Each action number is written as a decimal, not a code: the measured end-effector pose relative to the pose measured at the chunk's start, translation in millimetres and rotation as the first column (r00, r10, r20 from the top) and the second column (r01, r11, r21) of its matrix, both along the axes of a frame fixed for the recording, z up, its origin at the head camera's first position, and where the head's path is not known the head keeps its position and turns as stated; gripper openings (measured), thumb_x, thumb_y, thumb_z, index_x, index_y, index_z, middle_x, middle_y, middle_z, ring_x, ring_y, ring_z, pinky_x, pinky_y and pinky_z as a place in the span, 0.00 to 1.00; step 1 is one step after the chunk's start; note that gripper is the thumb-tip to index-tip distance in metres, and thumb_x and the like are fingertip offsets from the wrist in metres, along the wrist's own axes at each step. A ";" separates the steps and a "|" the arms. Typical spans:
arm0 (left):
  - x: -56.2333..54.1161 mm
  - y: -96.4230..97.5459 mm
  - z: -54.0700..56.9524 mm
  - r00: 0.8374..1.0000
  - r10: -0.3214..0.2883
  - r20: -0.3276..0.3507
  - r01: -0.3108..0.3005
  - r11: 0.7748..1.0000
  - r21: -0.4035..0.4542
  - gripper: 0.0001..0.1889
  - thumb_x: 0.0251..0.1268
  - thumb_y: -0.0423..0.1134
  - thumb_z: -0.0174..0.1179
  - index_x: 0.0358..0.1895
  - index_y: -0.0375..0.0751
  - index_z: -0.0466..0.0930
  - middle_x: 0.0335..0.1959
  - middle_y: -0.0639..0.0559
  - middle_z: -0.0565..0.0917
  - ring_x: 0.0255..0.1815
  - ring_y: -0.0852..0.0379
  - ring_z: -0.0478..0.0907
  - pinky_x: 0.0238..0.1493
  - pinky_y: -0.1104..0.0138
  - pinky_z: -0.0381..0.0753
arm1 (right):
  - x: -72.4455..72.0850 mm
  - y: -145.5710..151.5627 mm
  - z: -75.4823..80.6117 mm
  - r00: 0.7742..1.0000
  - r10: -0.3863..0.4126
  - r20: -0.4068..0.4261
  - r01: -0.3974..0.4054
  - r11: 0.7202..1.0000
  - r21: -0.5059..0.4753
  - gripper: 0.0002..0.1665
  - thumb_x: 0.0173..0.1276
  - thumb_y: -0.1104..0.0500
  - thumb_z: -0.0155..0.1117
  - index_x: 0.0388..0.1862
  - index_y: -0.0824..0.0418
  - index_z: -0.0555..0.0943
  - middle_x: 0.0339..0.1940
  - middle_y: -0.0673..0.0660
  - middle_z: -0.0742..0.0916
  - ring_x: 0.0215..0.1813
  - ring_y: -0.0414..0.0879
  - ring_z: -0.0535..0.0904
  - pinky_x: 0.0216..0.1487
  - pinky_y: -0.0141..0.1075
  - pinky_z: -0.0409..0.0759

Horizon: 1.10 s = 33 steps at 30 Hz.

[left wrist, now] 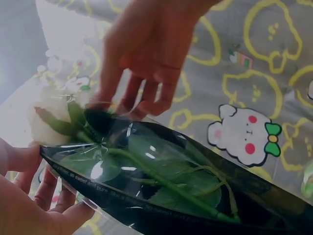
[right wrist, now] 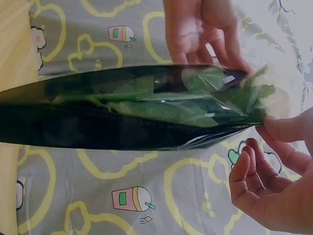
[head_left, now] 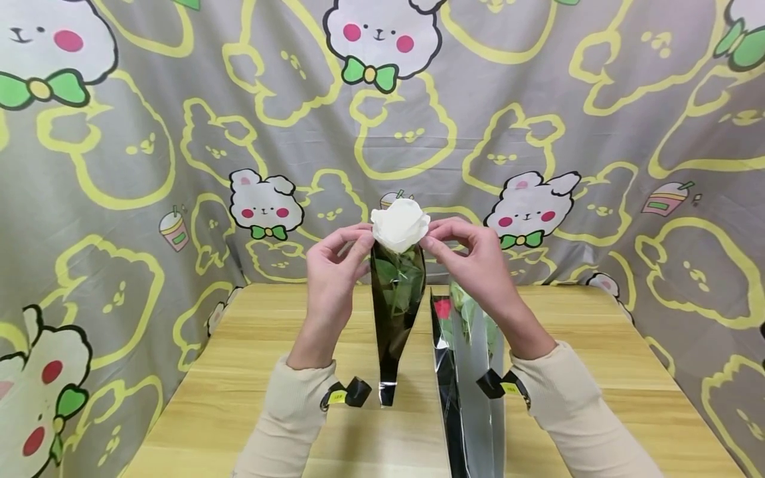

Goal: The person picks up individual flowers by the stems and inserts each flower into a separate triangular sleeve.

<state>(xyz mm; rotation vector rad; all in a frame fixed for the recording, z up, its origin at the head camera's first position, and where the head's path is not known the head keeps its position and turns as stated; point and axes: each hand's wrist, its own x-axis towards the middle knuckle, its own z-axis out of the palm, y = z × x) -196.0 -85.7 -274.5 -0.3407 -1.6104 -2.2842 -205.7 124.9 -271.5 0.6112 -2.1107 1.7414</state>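
Note:
A white rose [head_left: 400, 224] stands in a clear-fronted black flower sleeve [head_left: 391, 338], its bloom above the sleeve's mouth. My left hand [head_left: 336, 272] pinches the sleeve's upper left edge between thumb and forefinger. On the opposite side, my right hand [head_left: 478, 262] pinches the upper right edge the same way. Green leaves and a stem [left wrist: 168, 183] show through the clear film in the left wrist view. Small pale print runs along the dark border there. The sleeve narrows downward to its tip over the wooden table [head_left: 251, 385].
To the right lie more wrapped flowers: a black sleeve with a red rose [head_left: 442, 309] and a grey sleeve [head_left: 472, 385] with green leaves. A grey curtain [head_left: 406, 153] with rabbit and yellow outline prints hangs behind and around the table.

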 end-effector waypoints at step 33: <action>3.4 1.9 -2.5 0.997 -0.079 0.002 0.079 0.997 0.012 0.05 0.74 0.31 0.62 0.37 0.43 0.83 0.54 0.44 0.84 0.53 0.57 0.80 0.30 0.74 0.74 | 15.7 -18.9 13.7 0.765 -0.058 -0.642 0.332 0.889 0.316 0.06 0.63 0.64 0.77 0.34 0.59 0.86 0.62 0.63 0.78 0.58 0.59 0.69 0.47 0.44 0.73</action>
